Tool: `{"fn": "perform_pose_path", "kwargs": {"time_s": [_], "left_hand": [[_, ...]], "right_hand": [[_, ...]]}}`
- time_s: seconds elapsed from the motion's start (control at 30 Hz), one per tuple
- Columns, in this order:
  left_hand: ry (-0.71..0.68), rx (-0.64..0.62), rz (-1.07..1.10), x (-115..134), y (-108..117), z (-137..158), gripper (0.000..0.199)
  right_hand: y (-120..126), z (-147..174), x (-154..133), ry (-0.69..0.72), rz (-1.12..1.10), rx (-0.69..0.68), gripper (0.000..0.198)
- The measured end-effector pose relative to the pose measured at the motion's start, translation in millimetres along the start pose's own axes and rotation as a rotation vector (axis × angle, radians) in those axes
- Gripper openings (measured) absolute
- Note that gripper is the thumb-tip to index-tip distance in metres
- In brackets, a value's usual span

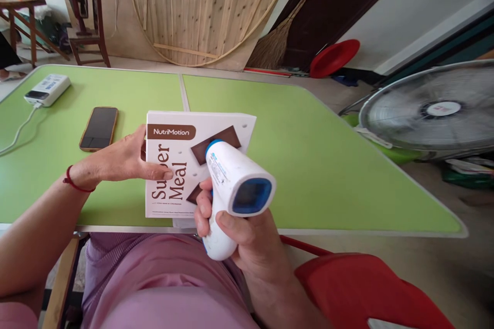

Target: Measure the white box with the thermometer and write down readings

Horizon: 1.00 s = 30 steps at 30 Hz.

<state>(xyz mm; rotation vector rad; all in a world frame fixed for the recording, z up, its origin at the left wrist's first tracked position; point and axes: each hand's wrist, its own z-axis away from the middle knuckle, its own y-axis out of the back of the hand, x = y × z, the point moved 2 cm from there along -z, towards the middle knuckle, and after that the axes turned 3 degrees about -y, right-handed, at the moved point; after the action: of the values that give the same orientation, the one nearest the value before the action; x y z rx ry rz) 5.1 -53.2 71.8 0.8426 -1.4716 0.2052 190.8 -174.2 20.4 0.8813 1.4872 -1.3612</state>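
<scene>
A white box [173, 164] printed "NutriMotion Super Meal" is at the near edge of the green table. My left hand [127, 157] grips its left side, thumb on the front face and fingers out of sight behind it. In my right hand [247, 236] is a white and blue infrared thermometer [235, 172], held by its handle with my fingers wrapped round it. Its front end points at the box and covers part of the printed picture. The dark screen at its back faces me; no reading shows on it.
On the green table [328, 164] lie a phone [99, 128] and a white power bank [47, 89] with a cable. A large fan [436, 108] stands at the right. A red chair [366, 288] is near my right arm. Behind are a broom [276, 43] and a red basin [335, 58].
</scene>
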Motion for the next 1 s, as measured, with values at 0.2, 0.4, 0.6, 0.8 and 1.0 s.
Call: {"fn": "perform_pose_path", "kwargs": {"time_s": [0.2, 0.4, 0.6, 0.8, 1.0], "left_hand": [[-0.002, -0.002, 0.034, -1.2, -1.4, 0.3, 0.052], [-0.025, 0.112, -0.028, -2.7, 9.7, 3.6, 0.064], [-0.029, 0.325, -0.075, -10.0, 28.0, 5.0, 0.072], [0.000, 0.518, -0.082, -23.5, 33.6, 3.5, 0.076], [-0.029, 0.593, -0.002, -41.7, 36.2, -1.3, 0.074]], "right_hand": [[15.9, 7.5, -13.5, 0.284, 0.190, 0.212, 0.029], [106.2, -7.8, -26.5, 0.472, 0.912, 0.615, 0.044], [153.9, -34.4, -3.4, 0.300, 1.555, 0.382, 0.044], [160.5, -35.7, 10.8, 0.328, 1.738, 0.345, 0.043], [165.2, -36.4, 16.0, 0.390, 1.786, 0.337, 0.049]]}}
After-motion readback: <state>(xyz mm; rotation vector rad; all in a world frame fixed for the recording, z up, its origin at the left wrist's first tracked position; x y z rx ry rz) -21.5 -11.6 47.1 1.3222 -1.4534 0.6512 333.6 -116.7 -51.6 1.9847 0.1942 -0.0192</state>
